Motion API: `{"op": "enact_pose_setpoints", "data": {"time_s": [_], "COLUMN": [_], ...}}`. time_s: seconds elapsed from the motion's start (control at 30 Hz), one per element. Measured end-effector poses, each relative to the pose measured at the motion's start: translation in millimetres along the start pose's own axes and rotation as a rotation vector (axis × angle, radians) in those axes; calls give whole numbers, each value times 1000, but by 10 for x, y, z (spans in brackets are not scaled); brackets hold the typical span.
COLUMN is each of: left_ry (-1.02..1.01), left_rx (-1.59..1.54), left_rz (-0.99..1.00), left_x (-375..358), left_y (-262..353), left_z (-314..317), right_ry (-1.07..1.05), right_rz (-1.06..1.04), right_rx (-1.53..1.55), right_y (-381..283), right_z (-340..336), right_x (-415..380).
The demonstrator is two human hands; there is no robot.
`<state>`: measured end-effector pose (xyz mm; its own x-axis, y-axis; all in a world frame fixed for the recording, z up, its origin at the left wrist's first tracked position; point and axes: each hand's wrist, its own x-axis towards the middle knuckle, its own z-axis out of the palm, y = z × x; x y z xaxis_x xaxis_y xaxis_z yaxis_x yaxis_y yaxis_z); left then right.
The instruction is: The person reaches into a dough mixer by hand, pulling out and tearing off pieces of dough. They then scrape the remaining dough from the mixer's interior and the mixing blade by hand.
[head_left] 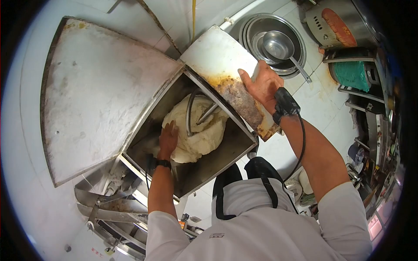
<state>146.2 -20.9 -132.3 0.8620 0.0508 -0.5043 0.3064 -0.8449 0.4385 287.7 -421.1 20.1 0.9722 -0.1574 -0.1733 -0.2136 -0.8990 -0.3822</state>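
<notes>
A big pale lump of dough [198, 145] lies in the metal tub of a dough mixer [146, 139]. The mixer's curved steel bar [188, 115] runs over and into the dough. My left hand [169, 138] reaches into the tub with its fingers stretched out, flat against the dough's left side. Beside the tub is the mixer's white, rust-stained housing [222, 52]. On its right edge rests my right hand [264, 85], thumb on top and fingers bent over the edge, their tips partly hidden.
The mixer's large metal lid [104, 95] stands raised on the left. Stacked steel bowls [250, 35] with a ladle-like pan [278, 45] in them sit on the tiled floor behind the housing. Metal equipment [117, 209] lies at lower left; shelves with a green-wrapped item [352, 76] line the right.
</notes>
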Motion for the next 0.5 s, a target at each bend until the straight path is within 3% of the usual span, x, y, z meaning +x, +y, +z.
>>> {"op": "enact_pose_setpoints", "data": {"time_s": [0.03,0.17,0.23,0.27,0.5], "left_ry": [43,190,167,3,-275], "left_rx": [-40,-253,224,276,148], "left_rz": [96,161,-66,-124,-219], "left_x": [-32,73,40,103,257], "left_y": [30,705,1166,1182,1614], "left_z": [27,350,363,421,510], "right_ry": [-1,-39,-85,-14,32], "right_rz": [1,25,44,19,-11], "right_rx": [-3,10,13,-21,-44], "right_y": [-1,-25,-38,-28,-17], "right_z": [0,-52,-47,2,8], "right_x": [-5,1,8,-14,-12]}}
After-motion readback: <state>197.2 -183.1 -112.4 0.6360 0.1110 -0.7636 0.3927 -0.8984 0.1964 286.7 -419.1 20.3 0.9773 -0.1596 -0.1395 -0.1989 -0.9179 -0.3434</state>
